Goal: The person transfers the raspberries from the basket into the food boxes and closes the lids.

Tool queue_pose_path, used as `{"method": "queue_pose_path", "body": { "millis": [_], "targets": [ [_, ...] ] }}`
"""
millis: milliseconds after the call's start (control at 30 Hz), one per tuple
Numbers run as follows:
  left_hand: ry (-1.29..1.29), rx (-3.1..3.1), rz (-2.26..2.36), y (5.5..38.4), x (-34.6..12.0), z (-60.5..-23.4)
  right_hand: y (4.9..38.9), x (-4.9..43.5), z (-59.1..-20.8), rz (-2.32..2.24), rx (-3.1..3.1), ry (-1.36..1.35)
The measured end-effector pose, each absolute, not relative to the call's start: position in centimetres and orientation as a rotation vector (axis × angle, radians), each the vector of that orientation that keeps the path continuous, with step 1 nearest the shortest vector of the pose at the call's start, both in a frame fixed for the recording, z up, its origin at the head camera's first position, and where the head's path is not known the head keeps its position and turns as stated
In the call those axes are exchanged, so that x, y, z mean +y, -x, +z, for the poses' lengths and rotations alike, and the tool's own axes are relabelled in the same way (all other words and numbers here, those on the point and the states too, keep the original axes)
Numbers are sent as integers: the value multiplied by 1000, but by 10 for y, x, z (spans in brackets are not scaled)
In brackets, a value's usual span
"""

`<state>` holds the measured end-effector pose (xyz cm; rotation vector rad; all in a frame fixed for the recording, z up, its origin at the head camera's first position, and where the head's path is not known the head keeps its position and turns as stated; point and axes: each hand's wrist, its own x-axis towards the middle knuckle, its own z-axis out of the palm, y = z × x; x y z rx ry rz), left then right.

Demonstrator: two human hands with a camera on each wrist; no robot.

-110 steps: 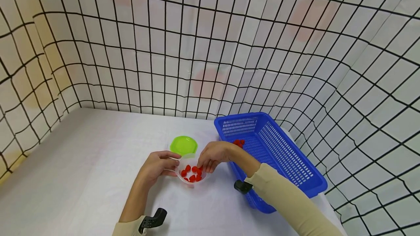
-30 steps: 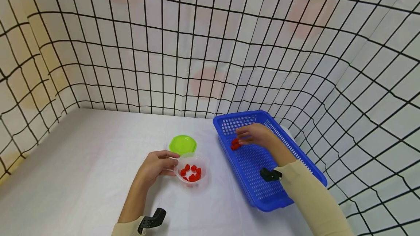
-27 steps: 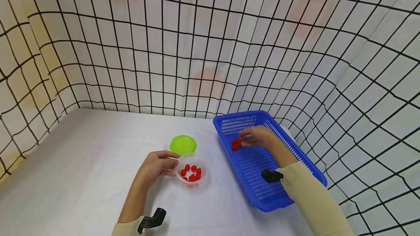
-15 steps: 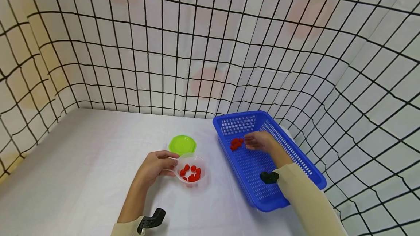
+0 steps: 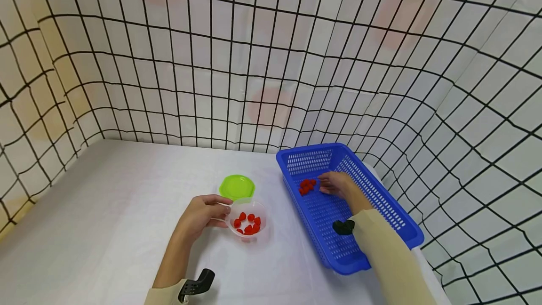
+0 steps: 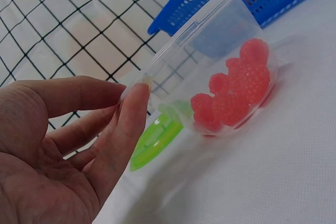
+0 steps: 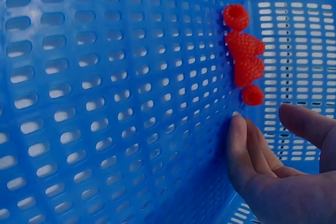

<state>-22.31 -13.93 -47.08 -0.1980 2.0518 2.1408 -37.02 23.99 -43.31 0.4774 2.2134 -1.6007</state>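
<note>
My left hand (image 5: 203, 214) pinches the rim of a clear plastic bowl (image 6: 181, 72) between thumb and fingers. Several red raspberries (image 6: 233, 95) lie on the bowl's bottom, and it stands on the white cloth. Over in the blue basket (image 5: 368, 192), my right hand (image 5: 338, 185) is low down, just right of a small cluster of raspberries (image 5: 307, 186). The right wrist view shows that hand (image 7: 278, 161) with thumb and fingers apart and nothing between them. The nearest raspberry (image 7: 253, 95) lies a little beyond its fingertips.
A bright green lid (image 5: 237, 187) lies on the cloth behind the bowl. Black wire mesh (image 5: 211, 69) with white sheeting behind it rises along the back and both sides. The basket stands close to the right-hand mesh.
My right hand has left the bowl, moved over into the basket and lowered beside the raspberries there, uncovering more of them. The left hand and bowl have stayed in place.
</note>
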Motion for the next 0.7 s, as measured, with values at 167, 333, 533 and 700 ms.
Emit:
{"method": "queue_pose_path", "body": {
  "millis": [167, 333, 533, 700],
  "targets": [
    [201, 2060, 2137, 222, -140, -470, 373, 242, -438, -1623, 2199, -489],
    [198, 2054, 2136, 222, -140, -470, 378, 242, -440, -1577, 2230, -461],
    [190, 2053, 2135, 222, -140, -469, 381, 238, -441, -1543, 2253, -473],
    [189, 2056, 2132, 223, -140, -468, 381, 238, -439, -1522, 2248, -452]
  ]
}}
